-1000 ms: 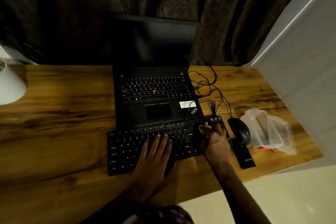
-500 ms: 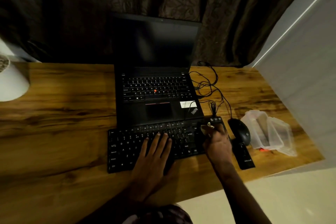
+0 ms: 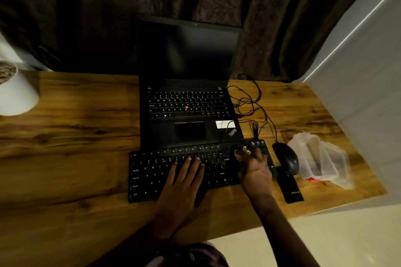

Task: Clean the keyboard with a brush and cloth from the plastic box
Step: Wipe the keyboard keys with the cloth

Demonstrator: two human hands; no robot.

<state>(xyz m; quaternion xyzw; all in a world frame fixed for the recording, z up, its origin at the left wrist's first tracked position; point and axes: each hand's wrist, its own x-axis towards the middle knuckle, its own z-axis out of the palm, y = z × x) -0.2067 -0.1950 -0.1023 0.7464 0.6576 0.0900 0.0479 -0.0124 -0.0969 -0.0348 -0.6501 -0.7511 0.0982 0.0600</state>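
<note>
- The one keyboard point(image 3: 173, 171) lies right in front of the one laptop point(image 3: 188, 132), and its near edge is close to the table's point(image 3: 76, 147) front edge.
- The left hand point(image 3: 184, 182) lies flat on the keys, fingers straight.
- The right hand point(image 3: 256, 169) pinches a pale cloth point(image 3: 243, 151) on the keyboard's right end.
- The right side is crowded: one mouse point(image 3: 286, 157), one black bar point(image 3: 290, 186), one plastic box point(image 3: 312, 158) near the table's edge.
- Wide wood shows left of the keyboard.

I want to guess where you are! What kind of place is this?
Probably a home desk or work corner: an open laptop on a wooden table, a separate keyboard with a mouse beside it, and a dark curtain behind.
</note>
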